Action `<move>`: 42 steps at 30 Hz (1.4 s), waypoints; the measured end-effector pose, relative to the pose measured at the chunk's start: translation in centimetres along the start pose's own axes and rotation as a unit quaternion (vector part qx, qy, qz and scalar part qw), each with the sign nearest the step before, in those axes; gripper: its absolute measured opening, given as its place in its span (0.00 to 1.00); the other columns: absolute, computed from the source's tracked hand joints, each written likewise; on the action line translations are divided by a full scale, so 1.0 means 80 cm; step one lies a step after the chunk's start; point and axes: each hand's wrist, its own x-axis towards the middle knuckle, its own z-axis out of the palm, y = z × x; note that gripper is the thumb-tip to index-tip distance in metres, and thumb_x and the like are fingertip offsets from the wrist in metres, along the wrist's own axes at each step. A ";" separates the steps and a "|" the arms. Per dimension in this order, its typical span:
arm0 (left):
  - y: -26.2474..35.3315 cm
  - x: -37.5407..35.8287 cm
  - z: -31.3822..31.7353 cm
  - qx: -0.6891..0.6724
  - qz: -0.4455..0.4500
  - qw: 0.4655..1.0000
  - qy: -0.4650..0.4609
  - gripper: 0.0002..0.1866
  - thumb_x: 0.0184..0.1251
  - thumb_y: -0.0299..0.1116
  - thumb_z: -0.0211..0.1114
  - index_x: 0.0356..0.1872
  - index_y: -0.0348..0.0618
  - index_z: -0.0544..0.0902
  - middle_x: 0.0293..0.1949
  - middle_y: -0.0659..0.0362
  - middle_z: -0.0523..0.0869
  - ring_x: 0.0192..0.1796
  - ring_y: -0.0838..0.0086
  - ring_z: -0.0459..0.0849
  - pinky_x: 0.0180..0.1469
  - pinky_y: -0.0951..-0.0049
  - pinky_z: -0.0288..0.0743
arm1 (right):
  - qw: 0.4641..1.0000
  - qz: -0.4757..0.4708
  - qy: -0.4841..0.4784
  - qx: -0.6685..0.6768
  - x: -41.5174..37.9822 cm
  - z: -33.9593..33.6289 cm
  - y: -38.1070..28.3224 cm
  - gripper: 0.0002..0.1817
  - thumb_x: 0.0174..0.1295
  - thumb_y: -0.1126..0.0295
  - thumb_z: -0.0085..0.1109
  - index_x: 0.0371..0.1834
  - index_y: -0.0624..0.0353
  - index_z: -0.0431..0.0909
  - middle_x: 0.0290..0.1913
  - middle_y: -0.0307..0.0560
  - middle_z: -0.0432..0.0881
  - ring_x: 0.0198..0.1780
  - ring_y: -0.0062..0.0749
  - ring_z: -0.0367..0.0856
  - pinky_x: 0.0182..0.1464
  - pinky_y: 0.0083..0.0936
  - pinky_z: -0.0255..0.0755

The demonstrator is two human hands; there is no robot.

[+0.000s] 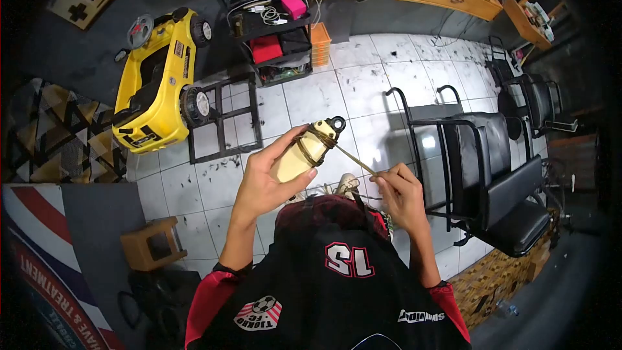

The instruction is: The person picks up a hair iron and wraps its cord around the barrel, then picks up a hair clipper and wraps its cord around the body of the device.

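My left hand (260,178) is wrapped around a cream-coloured hair clipper (297,163), held tilted in front of my body. A dark cord (355,159) is wound several times around the clipper's upper end, where a black hanging loop (337,124) sticks out. From these windings the cord runs taut to my right hand (400,191), which pinches it between thumb and fingers. My left thumb lies along the clipper's near side, and the palm hides part of its body.
Black barber chairs (483,162) stand at the right. A yellow toy car (155,84) and a black frame (223,120) are at the left. Behind them is a black shelf rack (272,32) beside an orange crate (320,44). Dark hair clippings dot the white tiles (214,185).
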 end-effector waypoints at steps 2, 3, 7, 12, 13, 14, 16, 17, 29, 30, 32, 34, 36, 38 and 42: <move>0.007 0.001 -0.001 0.003 0.005 1.000 0.001 0.34 0.54 0.25 0.73 0.64 0.30 0.71 0.53 0.53 0.83 0.53 0.77 0.79 0.58 0.76 0.72 | 0.997 0.042 -0.006 0.058 0.005 0.004 0.007 0.04 0.63 0.78 0.60 0.39 0.66 0.79 0.26 0.45 0.75 0.26 0.28 0.77 0.28 0.25 0.69; 0.008 0.002 0.000 -0.011 0.011 1.000 0.003 0.34 0.54 0.25 0.73 0.63 0.29 0.71 0.52 0.53 0.83 0.53 0.77 0.79 0.57 0.75 0.72 | 0.991 0.071 -0.004 0.113 0.011 0.010 0.008 0.05 0.64 0.78 0.59 0.41 0.66 0.78 0.26 0.46 0.76 0.26 0.28 0.77 0.29 0.25 0.70; 0.010 0.010 0.000 -0.056 0.012 0.998 -0.007 0.33 0.54 0.25 0.72 0.62 0.27 0.71 0.49 0.54 0.83 0.51 0.76 0.81 0.56 0.75 0.73 | 0.991 0.025 -0.018 0.130 0.038 0.020 -0.005 0.05 0.68 0.77 0.54 0.44 0.65 0.73 0.25 0.50 0.78 0.27 0.32 0.79 0.31 0.26 0.72; 0.024 0.030 0.019 -0.023 0.141 0.989 -0.037 0.33 0.53 0.27 0.72 0.61 0.28 0.71 0.55 0.53 0.79 0.57 0.73 0.77 0.61 0.73 0.69 | 0.995 -0.063 -0.061 0.051 0.073 0.039 0.004 0.05 0.65 0.78 0.55 0.42 0.63 0.74 0.27 0.53 0.79 0.28 0.38 0.80 0.33 0.31 0.72; 0.025 0.032 0.026 -0.084 0.105 0.990 -0.044 0.33 0.54 0.29 0.72 0.61 0.28 0.72 0.61 0.51 0.75 0.61 0.74 0.74 0.64 0.72 0.66 | 0.993 -0.044 -0.072 0.080 0.077 0.041 0.005 0.04 0.64 0.79 0.55 0.40 0.63 0.75 0.27 0.54 0.79 0.28 0.41 0.80 0.33 0.32 0.72; 0.025 0.032 0.037 -0.154 0.076 0.985 -0.028 0.33 0.54 0.30 0.72 0.62 0.28 0.71 0.59 0.51 0.78 0.59 0.76 0.76 0.62 0.73 0.69 | 0.993 -0.059 -0.061 0.076 0.079 0.043 0.004 0.04 0.64 0.79 0.55 0.40 0.64 0.75 0.27 0.54 0.79 0.28 0.42 0.79 0.33 0.32 0.72; 0.026 0.030 0.027 -0.071 0.024 0.994 -0.077 0.36 0.53 0.29 0.73 0.64 0.28 0.70 0.54 0.53 0.82 0.55 0.77 0.79 0.59 0.75 0.72 | 0.993 -0.090 -0.039 0.068 0.085 0.047 0.001 0.04 0.63 0.80 0.55 0.40 0.64 0.76 0.27 0.54 0.79 0.28 0.44 0.78 0.33 0.33 0.72; 0.029 0.030 0.027 -0.061 0.041 0.994 -0.076 0.36 0.53 0.29 0.73 0.64 0.28 0.70 0.53 0.53 0.83 0.53 0.76 0.80 0.58 0.75 0.72 | 0.989 -0.124 -0.006 0.075 0.086 0.053 0.011 0.04 0.63 0.80 0.56 0.40 0.64 0.77 0.28 0.55 0.79 0.29 0.46 0.79 0.34 0.34 0.72; 0.061 0.023 0.023 -0.062 0.095 0.993 -0.034 0.39 0.50 0.27 0.76 0.64 0.25 0.69 0.53 0.51 0.83 0.55 0.74 0.81 0.60 0.74 0.72 | 0.988 -0.075 0.060 0.118 0.099 0.125 0.091 0.08 0.62 0.77 0.59 0.44 0.61 0.81 0.34 0.56 0.84 0.35 0.46 0.84 0.38 0.35 0.77; 0.063 0.022 0.023 -0.052 0.096 0.994 -0.030 0.39 0.50 0.27 0.76 0.64 0.25 0.69 0.53 0.51 0.84 0.54 0.74 0.81 0.59 0.74 0.72 | 0.992 -0.066 0.047 0.101 0.104 0.117 0.085 0.08 0.63 0.77 0.59 0.44 0.61 0.81 0.34 0.55 0.83 0.35 0.46 0.84 0.37 0.35 0.76; 0.067 0.020 0.022 -0.040 0.113 0.993 -0.016 0.39 0.49 0.28 0.77 0.64 0.25 0.70 0.53 0.50 0.84 0.54 0.74 0.82 0.59 0.73 0.73 | 0.996 -0.052 0.020 0.067 0.116 0.101 0.069 0.07 0.63 0.77 0.58 0.44 0.61 0.81 0.33 0.55 0.83 0.34 0.46 0.84 0.37 0.35 0.76; 0.071 0.016 0.020 -0.027 0.129 0.991 0.000 0.39 0.49 0.29 0.77 0.63 0.26 0.71 0.52 0.50 0.85 0.53 0.73 0.83 0.58 0.73 0.73 | 0.987 -0.128 0.041 0.085 0.131 0.090 0.062 0.06 0.66 0.75 0.55 0.43 0.61 0.80 0.33 0.54 0.83 0.33 0.42 0.83 0.36 0.31 0.77; 0.075 0.011 0.018 0.000 0.138 0.990 0.022 0.40 0.46 0.32 0.78 0.63 0.26 0.72 0.51 0.49 0.85 0.52 0.71 0.84 0.57 0.73 0.75 | 0.988 -0.053 0.033 0.139 0.144 0.075 0.041 0.05 0.67 0.76 0.53 0.40 0.64 0.79 0.35 0.53 0.84 0.33 0.40 0.84 0.37 0.30 0.78; 0.084 0.006 0.016 0.013 0.147 0.988 0.042 0.40 0.46 0.34 0.78 0.62 0.26 0.72 0.51 0.49 0.85 0.51 0.71 0.85 0.56 0.73 0.76 | 0.975 -0.060 0.046 0.209 0.158 0.061 0.023 0.06 0.69 0.76 0.51 0.39 0.67 0.77 0.36 0.53 0.85 0.33 0.36 0.84 0.38 0.28 0.80; 0.105 0.000 0.011 0.032 0.163 0.985 0.039 0.40 0.45 0.35 0.78 0.61 0.25 0.73 0.51 0.48 0.85 0.51 0.70 0.85 0.56 0.73 0.76 | 0.991 -0.042 0.076 0.106 0.168 0.022 -0.045 0.10 0.72 0.73 0.49 0.37 0.69 0.77 0.35 0.51 0.86 0.34 0.29 0.85 0.39 0.26 0.80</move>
